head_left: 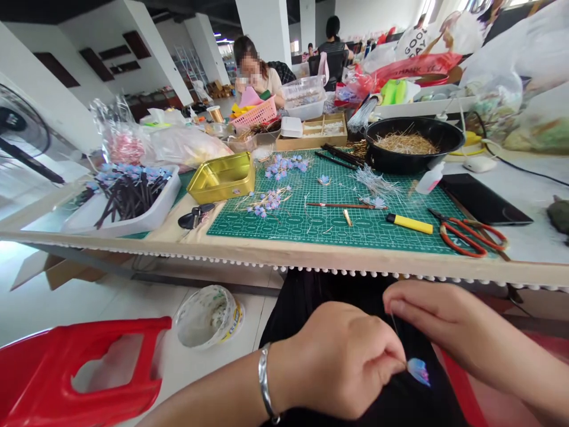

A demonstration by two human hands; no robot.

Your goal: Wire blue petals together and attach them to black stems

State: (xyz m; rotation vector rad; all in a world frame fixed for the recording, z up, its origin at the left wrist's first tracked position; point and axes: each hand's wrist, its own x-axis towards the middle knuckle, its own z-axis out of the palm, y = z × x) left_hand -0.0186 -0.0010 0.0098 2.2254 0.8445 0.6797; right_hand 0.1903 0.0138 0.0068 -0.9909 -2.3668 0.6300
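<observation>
Over my lap, my left hand (342,356) pinches the base of a small blue and pink artificial flower (418,372), its petals pointing right. A silver bracelet (264,382) circles that wrist. My right hand (427,308) is just above and to the right, fingers closed on a thin thread or wire (395,325) that runs down toward the flower. On the green cutting mat (284,228) lie bunches of blue-purple flowers (267,203), a single blue flower (324,179), a brown stick (347,206) and a bundle of pale wire stems (376,182).
Scissors (471,232), a yellow cutter knife (409,223), a glue bottle (429,178) and a dark tablet (485,198) lie right. Left are a gold tin (222,191) and a white tray (166,204) of flower stems. A bucket (208,317) and red stool (146,367) stand below; a person (271,80) sits opposite.
</observation>
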